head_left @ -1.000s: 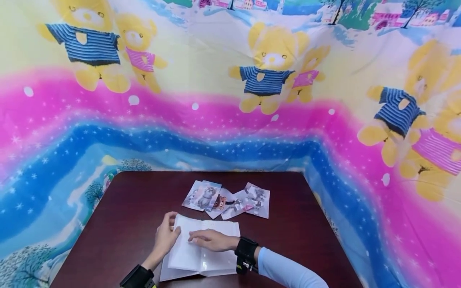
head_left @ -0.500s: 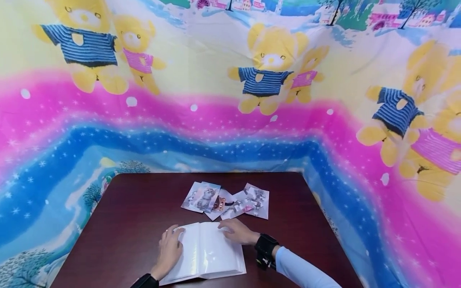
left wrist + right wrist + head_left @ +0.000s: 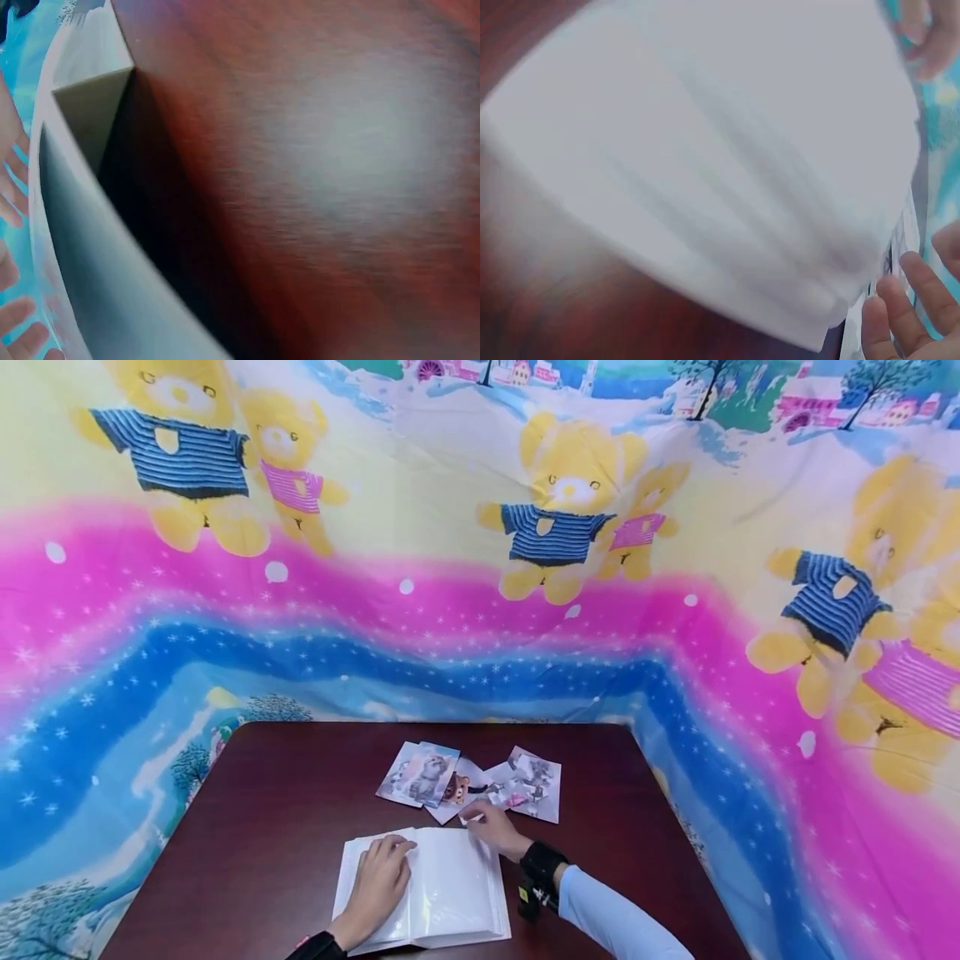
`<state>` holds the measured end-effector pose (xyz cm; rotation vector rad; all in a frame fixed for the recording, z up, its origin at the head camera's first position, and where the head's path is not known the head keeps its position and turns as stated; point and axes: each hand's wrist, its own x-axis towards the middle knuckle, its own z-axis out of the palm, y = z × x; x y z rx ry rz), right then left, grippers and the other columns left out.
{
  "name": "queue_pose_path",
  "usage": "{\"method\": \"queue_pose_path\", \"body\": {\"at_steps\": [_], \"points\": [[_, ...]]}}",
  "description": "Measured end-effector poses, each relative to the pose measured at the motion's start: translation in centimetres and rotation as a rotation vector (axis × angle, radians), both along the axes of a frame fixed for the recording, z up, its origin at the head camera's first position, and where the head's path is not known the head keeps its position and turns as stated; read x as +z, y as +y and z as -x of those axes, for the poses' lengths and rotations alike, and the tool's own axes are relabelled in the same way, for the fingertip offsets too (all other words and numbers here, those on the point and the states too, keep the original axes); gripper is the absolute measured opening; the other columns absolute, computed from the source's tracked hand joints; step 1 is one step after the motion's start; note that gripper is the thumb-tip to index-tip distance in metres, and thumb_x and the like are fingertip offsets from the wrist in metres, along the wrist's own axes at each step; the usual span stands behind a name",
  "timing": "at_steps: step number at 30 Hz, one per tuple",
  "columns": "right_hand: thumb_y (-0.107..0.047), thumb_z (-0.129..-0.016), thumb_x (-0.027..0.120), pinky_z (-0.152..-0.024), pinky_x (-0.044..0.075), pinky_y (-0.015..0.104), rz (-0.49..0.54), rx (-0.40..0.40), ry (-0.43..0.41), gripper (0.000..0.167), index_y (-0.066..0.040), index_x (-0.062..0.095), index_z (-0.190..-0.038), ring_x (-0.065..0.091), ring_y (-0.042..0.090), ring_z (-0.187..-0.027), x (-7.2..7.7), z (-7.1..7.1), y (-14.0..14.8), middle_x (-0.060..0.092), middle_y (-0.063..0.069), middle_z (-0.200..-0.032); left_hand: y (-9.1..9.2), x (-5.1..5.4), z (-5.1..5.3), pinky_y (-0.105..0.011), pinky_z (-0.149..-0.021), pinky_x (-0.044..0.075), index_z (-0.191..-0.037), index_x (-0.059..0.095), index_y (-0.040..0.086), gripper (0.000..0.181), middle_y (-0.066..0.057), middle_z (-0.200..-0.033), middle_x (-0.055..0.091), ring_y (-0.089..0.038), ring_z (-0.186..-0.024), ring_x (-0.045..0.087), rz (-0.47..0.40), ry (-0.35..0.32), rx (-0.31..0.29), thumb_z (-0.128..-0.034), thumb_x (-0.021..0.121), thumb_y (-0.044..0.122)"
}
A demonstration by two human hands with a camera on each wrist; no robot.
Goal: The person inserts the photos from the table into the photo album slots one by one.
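In the head view, the left grip (image 3: pixel 381 877) had shifted inward from the album's outer edge and lay spread, palm down, on its left page, near the fold. The right grip (image 3: pixel 495 831) had moved up from the right page to the top edge, reaching the near edge of the photo cards (image 3: pixel 437 774), fingers loosely bent and parted, with nothing clearly held. A page lifted a second earlier now lay flat, so, as I judged it, turning pages had given way to handling the cards. The white album (image 3: pixel 456 885) lay open at lower centre on the dark bench (image 3: pixel 247 827): glossy, blank pages, a thick stack on the right. The overlapping cards fanned out above it.

In the left wrist view, the album's pale, bowed side ran down the left; fingertips at lower left stood apart, gripping nothing visible.

In the right wrist view, the blurred white page filled most of the frame, softly rippled; at lower right, separated fingers (image 3: pixel 900 307) sat beside the cards, apparently without one.
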<state>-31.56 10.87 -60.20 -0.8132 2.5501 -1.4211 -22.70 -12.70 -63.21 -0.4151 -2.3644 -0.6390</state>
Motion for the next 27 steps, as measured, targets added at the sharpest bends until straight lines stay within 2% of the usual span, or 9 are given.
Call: {"method": "queue_pose_path", "body": {"at_steps": [2, 5, 9, 12, 13, 16, 20, 22, 27], "points": [[0.006, -0.090, 0.057, -0.080, 0.049, 0.030, 0.076, -0.040, -0.080, 0.021, 0.013, 0.063, -0.109, 0.061, 0.032, -0.097, 0.1, 0.5, -0.6, 0.064, 0.026, -0.108, 0.3, 0.3, 0.7, -0.039, -0.063, 0.041, -0.097, 0.072, 0.006, 0.020, -0.006, -0.093, 0.063, -0.028, -0.084, 0.058, -0.004, 0.008, -0.002, -0.0780, 0.069, 0.000], [0.006, -0.090, 0.056, -0.080, 0.050, 0.029, 0.042, -0.013, -0.044, 0.020, 0.011, 0.065, -0.107, 0.062, 0.029, -0.095, 0.0, 0.5, -1.3, 0.065, 0.025, -0.107, 0.4, 1.2, 2.8, -0.042, -0.061, 0.043, -0.094, 0.071, 0.004, 0.013, -0.009, -0.088, 0.064, -0.031, -0.080, 0.058, -0.071, -0.053, 0.045, -0.0811, 0.071, 0.003], [0.003, -0.088, 0.058, -0.088, 0.047, 0.033, -0.181, 0.073, 0.215, 0.021, 0.000, 0.071, -0.104, 0.059, 0.025, -0.098, -0.4, -0.4, -0.9, 0.066, 0.014, -0.105, 0.3, 2.3, 7.1, -0.050, -0.063, 0.045, -0.097, 0.069, -0.001, 0.017, -0.015, -0.086, 0.064, -0.038, -0.080, 0.057, -0.221, -0.254, 0.159, -0.0850, 0.073, 0.009], [-0.001, -0.087, 0.061, -0.091, 0.042, 0.037, -0.308, 0.092, 0.344, 0.021, -0.009, 0.073, -0.103, 0.053, 0.022, -0.102, -0.7, -1.6, -0.5, 0.063, 0.006, -0.106, 0.0, 2.6, 9.8, -0.057, -0.071, 0.047, -0.103, 0.065, -0.007, 0.029, -0.023, -0.091, 0.060, -0.044, -0.086, 0.056, -0.255, -0.391, 0.260, -0.0863, 0.074, 0.015], [-0.003, -0.087, 0.061, -0.091, 0.041, 0.037, -0.336, 0.091, 0.350, 0.022, -0.012, 0.073, -0.103, 0.050, 0.021, -0.102, -0.7, -2.0, -0.3, 0.061, 0.005, -0.107, -0.1, 2.6, 10.3, -0.058, -0.072, 0.047, -0.103, 0.064, -0.009, 0.033, -0.026, -0.093, 0.058, -0.046, -0.087, 0.055, -0.249, -0.424, 0.290, -0.0861, 0.075, 0.016], [-0.004, -0.088, 0.062, -0.088, 0.041, 0.034, -0.348, 0.089, 0.334, 0.021, -0.015, 0.073, -0.102, 0.048, 0.018, -0.100, -0.7, -2.8, 0.3, 0.061, 0.002, -0.108, -0.2, 2.2, 11.5, -0.061, -0.075, 0.046, -0.103, 0.058, -0.014, 0.042, -0.032, -0.098, 0.053, -0.050, -0.092, 0.053, -0.232, -0.528, 0.353, -0.0847, 0.078, 0.019], [-0.004, -0.089, 0.063, -0.086, 0.040, 0.029, -0.328, 0.069, 0.302, 0.020, -0.015, 0.074, -0.102, 0.046, 0.014, -0.097, -0.5, -3.0, 1.1, 0.060, 0.001, -0.108, -0.3, 1.7, 12.2, -0.062, -0.079, 0.046, -0.104, 0.053, -0.018, 0.053, -0.037, -0.099, 0.048, -0.053, -0.096, 0.050, -0.235, -0.677, 0.393, -0.0813, 0.081, 0.020], [-0.003, -0.088, 0.064, -0.084, 0.038, 0.027, -0.316, 0.054, 0.293, 0.020, -0.015, 0.074, -0.102, 0.044, 0.013, -0.096, -0.5, -2.8, 1.5, 0.060, 0.001, -0.107, -0.3, 1.6, 12.5, -0.063, -0.081, 0.045, -0.107, 0.051, -0.020, 0.057, -0.038, -0.100, 0.048, -0.053, -0.097, 0.049, -0.233, -0.718, 0.394, -0.0797, 0.082, 0.021], [-0.003, -0.085, 0.064, -0.081, 0.036, 0.025, -0.296, 0.014, 0.285, 0.021, -0.014, 0.073, -0.100, 0.043, 0.011, -0.093, -0.6, -2.2, 2.6, 0.059, 0.000, -0.105, 0.2, 1.7, 13.5, -0.063, -0.084, 0.044, -0.108, 0.052, -0.019, 0.057, -0.040, -0.103, 0.048, -0.055, -0.100, 0.048, -0.237, -0.769, 0.381, -0.0785, 0.081, 0.019]]}}
